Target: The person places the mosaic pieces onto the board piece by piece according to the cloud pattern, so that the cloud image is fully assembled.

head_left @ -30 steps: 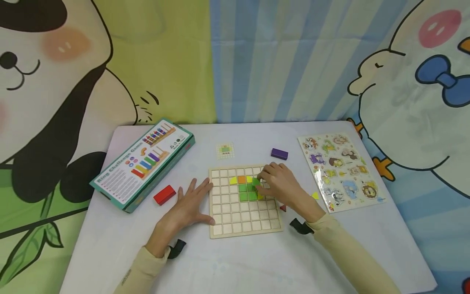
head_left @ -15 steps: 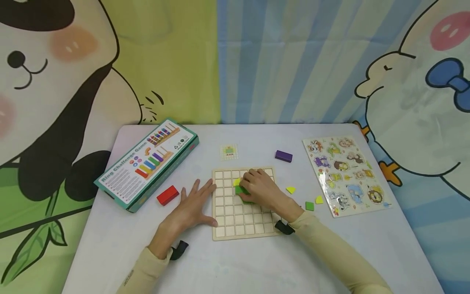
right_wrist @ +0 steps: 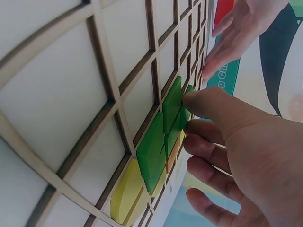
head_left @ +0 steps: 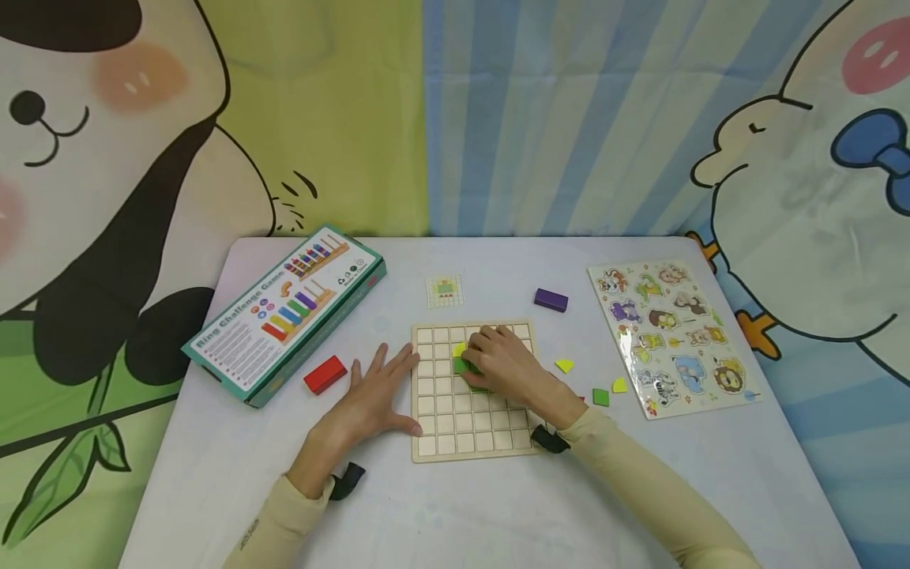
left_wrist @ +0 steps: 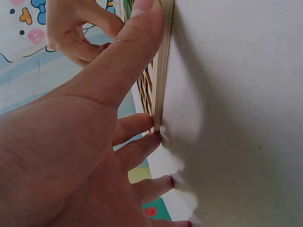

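My left hand (head_left: 370,403) lies with fingers spread at the left edge of the wooden grid board (head_left: 469,458), thumb and fingertips against its rim. Over the upper middle of the board, my right hand (head_left: 506,365) pinches a green square tile (right_wrist: 185,111) between thumb and forefinger, low over the grid. Next to it, more green tiles (right_wrist: 151,144) lie in the cells, slightly uneven. A yellow piece (right_wrist: 127,191) and an orange one (right_wrist: 172,156) border them. In the head view the right hand hides most of these tiles.
Right of the board lie a yellow triangle (head_left: 565,366), a loose green square (head_left: 600,397) and another yellow piece (head_left: 620,385). A pattern card (head_left: 445,292), purple block (head_left: 550,300), red block (head_left: 325,374), game box (head_left: 284,316) and animal puzzle board (head_left: 671,340) surround it.
My right hand has moved left across the board from the tiles' right side, uncovering loose pieces on the table. Over the last half second it has hardly moved. The left hand stays in place.
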The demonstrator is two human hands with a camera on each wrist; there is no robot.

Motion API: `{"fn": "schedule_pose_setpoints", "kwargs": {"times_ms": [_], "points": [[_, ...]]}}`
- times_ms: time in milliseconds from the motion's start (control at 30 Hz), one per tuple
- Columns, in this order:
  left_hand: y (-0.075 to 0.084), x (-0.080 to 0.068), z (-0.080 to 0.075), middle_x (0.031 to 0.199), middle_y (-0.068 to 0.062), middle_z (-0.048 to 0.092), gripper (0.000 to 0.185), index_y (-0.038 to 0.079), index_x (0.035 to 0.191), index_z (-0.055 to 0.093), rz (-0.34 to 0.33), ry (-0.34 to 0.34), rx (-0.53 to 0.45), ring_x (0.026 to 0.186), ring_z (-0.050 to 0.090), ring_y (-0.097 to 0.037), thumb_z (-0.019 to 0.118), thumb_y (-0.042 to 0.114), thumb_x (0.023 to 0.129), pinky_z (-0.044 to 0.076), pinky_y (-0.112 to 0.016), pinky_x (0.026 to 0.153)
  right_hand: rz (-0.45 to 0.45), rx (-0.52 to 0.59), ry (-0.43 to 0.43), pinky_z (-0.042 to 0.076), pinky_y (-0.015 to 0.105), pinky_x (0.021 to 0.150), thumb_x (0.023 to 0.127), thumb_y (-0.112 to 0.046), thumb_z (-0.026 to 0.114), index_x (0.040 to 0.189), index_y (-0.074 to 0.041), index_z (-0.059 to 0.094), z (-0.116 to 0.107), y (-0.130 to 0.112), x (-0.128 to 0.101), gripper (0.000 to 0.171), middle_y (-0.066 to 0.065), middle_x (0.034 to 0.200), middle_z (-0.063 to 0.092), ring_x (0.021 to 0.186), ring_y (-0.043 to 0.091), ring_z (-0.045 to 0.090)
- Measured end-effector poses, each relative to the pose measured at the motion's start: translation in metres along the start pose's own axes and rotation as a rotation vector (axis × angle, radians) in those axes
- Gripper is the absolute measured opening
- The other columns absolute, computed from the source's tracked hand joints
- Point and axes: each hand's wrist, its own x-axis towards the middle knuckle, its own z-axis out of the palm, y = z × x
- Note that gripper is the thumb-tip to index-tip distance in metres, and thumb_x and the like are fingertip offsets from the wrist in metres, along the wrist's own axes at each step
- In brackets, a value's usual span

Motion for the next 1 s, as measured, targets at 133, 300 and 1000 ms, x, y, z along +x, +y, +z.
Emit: {"fn": "schedule_pose_setpoints", "kwargs": {"times_ms": [133, 300, 1000], "points": [[0.000, 0.000, 0.001, 0.171, -0.004, 0.017, 0.122, 0.016, 0.160, 0.031, 0.010, 0.005, -0.001, 0.157, 0.000, -0.044, 0.096, 0.042, 0.060, -0.004, -0.080, 0.113, 0.001, 0.015, -0.001, 0.053, 0.037, 0.084, 0.092, -0.037, 0.074, 0.101, -0.015, 0.078, -0.002, -0.001, -0.002, 0.023, 0.000, 0.097, 0.071, 0.094, 0.020, 0.063], [0.001, 0.000, 0.001, 0.172, -0.004, 0.016, 0.122, 0.017, 0.161, 0.030, 0.007, -0.003, -0.001, 0.157, 0.000, -0.043, 0.096, 0.043, 0.061, -0.005, -0.079, 0.114, 0.016, 0.041, 0.016, 0.053, 0.037, 0.086, 0.090, -0.037, 0.077, 0.101, -0.015, 0.078, -0.007, 0.001, -0.005, 0.024, 0.000, 0.098, 0.071, 0.095, 0.020, 0.063], [0.003, 0.002, -0.002, 0.172, -0.006, 0.014, 0.122, 0.018, 0.162, 0.027, -0.036, -0.022, 0.002, 0.158, -0.003, -0.042, 0.096, 0.041, 0.063, -0.008, -0.078, 0.115, 0.317, 0.099, 0.039, 0.056, 0.040, 0.074, 0.078, -0.021, 0.089, 0.099, -0.005, 0.080, -0.054, 0.076, -0.132, 0.028, 0.007, 0.093, 0.071, 0.087, 0.024, 0.063]]}}
